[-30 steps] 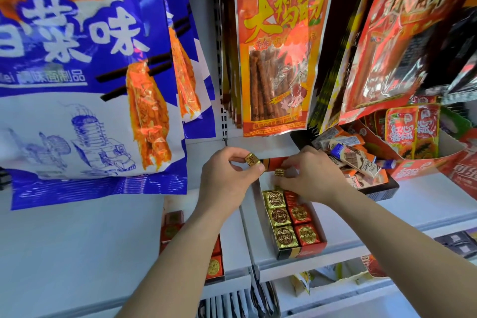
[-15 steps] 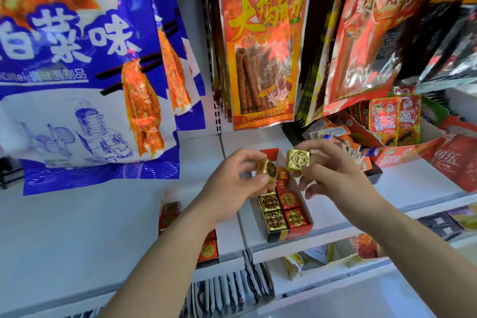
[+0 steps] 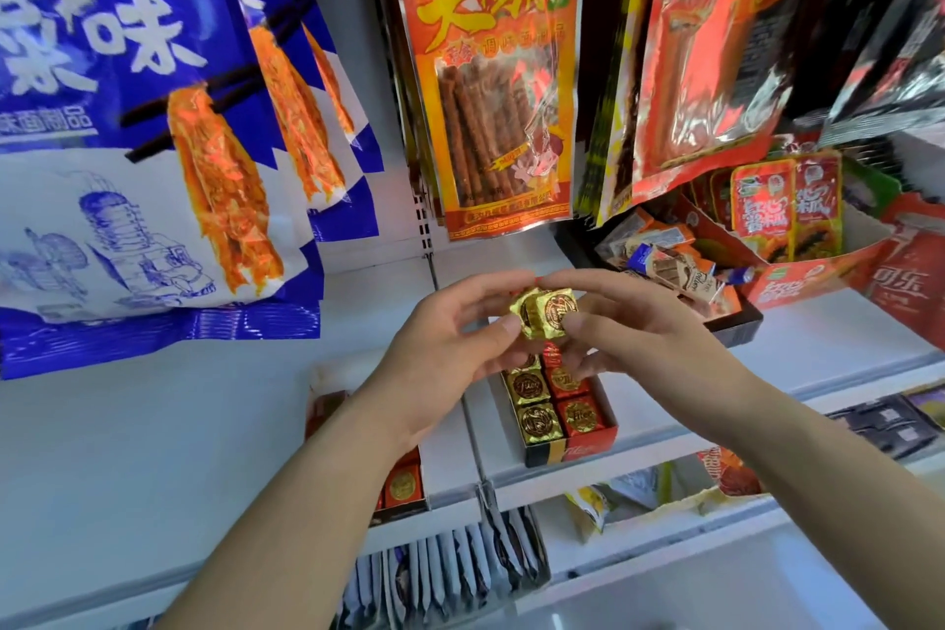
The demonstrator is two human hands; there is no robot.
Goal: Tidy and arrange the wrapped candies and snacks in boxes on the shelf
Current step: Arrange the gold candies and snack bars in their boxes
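Two gold-wrapped candies (image 3: 546, 313) are pressed together in mid-air above a candy box. My left hand (image 3: 450, 353) pinches the left one between thumb and fingers. My right hand (image 3: 634, 338) pinches the right one, whose round brown emblem faces me. Just below them a narrow black and red box (image 3: 567, 448) sits on the white shelf (image 3: 665, 414); it holds a gold row and a red row of square candies, its far end hidden by my hands. A second box (image 3: 401, 489) with red candies lies to the left, mostly behind my left forearm.
Large blue snack bags (image 3: 128, 169) hang at the left, orange and red bags (image 3: 491, 82) above the middle and right. A black tray of wrapped bars (image 3: 675, 266) and a red carton of sachets (image 3: 797, 240) stand at the right. Packets fill the lower shelf (image 3: 460, 573).
Both hands lifted from the box, each with a gold candy, and have now brought the two candies together above it. The view has moved closer.
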